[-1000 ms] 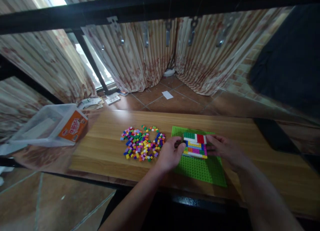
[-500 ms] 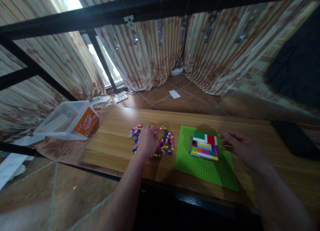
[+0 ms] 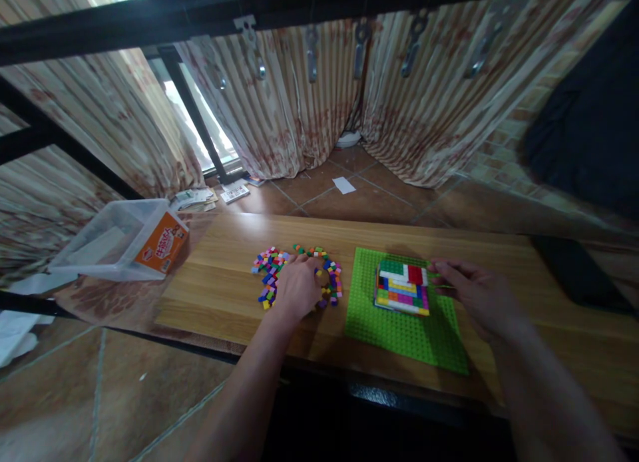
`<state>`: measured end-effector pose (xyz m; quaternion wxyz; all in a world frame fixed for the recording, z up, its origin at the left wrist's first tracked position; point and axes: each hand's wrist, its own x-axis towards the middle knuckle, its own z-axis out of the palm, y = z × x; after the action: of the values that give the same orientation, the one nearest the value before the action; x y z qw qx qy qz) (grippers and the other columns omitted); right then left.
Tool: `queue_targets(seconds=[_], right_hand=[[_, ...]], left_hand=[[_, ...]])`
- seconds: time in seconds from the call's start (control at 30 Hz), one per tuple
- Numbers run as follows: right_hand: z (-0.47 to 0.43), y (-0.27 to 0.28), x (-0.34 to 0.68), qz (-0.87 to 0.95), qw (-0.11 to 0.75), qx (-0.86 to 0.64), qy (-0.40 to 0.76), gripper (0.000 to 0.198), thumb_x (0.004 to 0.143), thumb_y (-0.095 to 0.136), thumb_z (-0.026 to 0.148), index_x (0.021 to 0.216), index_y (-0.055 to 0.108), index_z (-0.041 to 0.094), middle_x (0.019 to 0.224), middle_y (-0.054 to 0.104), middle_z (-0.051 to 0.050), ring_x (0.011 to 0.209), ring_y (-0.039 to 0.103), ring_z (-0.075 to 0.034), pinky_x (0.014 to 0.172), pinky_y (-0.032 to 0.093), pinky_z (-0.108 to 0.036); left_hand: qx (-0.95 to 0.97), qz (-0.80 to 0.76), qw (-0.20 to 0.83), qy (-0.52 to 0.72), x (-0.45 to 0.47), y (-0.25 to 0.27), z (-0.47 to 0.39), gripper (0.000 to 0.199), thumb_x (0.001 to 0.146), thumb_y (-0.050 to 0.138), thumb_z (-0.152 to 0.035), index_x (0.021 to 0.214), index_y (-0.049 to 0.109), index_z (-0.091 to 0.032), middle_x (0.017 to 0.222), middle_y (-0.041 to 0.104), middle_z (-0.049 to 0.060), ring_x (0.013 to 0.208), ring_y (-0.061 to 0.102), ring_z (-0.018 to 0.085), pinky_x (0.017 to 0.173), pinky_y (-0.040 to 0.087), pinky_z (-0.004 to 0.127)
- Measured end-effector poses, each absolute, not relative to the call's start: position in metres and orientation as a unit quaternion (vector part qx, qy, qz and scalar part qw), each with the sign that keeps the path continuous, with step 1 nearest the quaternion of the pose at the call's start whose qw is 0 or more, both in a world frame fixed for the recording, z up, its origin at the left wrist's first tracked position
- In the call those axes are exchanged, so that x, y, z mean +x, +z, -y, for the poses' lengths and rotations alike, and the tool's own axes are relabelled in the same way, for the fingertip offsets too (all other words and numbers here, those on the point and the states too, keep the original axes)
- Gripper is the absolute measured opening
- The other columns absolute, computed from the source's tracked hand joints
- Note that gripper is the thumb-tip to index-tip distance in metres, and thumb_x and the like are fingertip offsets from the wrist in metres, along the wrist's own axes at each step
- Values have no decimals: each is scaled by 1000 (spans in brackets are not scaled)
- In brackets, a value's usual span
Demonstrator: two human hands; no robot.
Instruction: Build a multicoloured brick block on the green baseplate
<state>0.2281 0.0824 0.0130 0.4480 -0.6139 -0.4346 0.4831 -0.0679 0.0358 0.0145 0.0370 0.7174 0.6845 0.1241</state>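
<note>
My left hand (image 3: pixel 298 290) lies over a loose heap of small coloured toy bricks (image 3: pixel 269 275), palm down. Its fingers are stretched apart among the bricks, and some fingertips are hard to see. To the right, a green studded baseplate (image 3: pixel 404 342) rests on the table. A low block built of bricks (image 3: pixel 402 289) stands on it, topped in green, white, red, yellow, orange and purple. My right hand (image 3: pixel 466 289) hovers at the baseplate's right side, beside the block. Its thumb and fingers are pinched together; whatever they hold is too small to make out.
The wooden table (image 3: pixel 219 269) carries a dark flat object (image 3: pixel 579 272) at its right. A clear plastic box (image 3: pixel 110 249) with an orange label stands left of the board. A black metal bar (image 3: pixel 299 12) with hanging hooks crosses above, before striped curtains (image 3: pixel 309 116).
My left hand has moved slightly toward me and spread lower over the bricks. My right hand keeps its pinch beside the block. The whole view has shifted a little.
</note>
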Motion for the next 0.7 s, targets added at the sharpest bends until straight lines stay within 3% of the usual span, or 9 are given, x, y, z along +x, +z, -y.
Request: queue_targets(seconds=[0.3,0.7], right_hand=[[-81,16,233,430,448,-617,484,34,59,80,45,80,73,20,81,70,-3,64,60,-10,56,54,-20],[-80,21,235,431,463,-607,481,37,57,81,48,79,73,19,75,68,-2,62,57,-10,55,50,-21]], left_hand=[[712,-696,-5,94,-51,15,-48,19,86,49,-20,89,68,-15,94,68,11,94,60,25,90,44,39],[724,-687,-4,59,-49,10,-58,28,83,44,-11,100,66,-16,99,67,11,98,58,27,91,44,39]])
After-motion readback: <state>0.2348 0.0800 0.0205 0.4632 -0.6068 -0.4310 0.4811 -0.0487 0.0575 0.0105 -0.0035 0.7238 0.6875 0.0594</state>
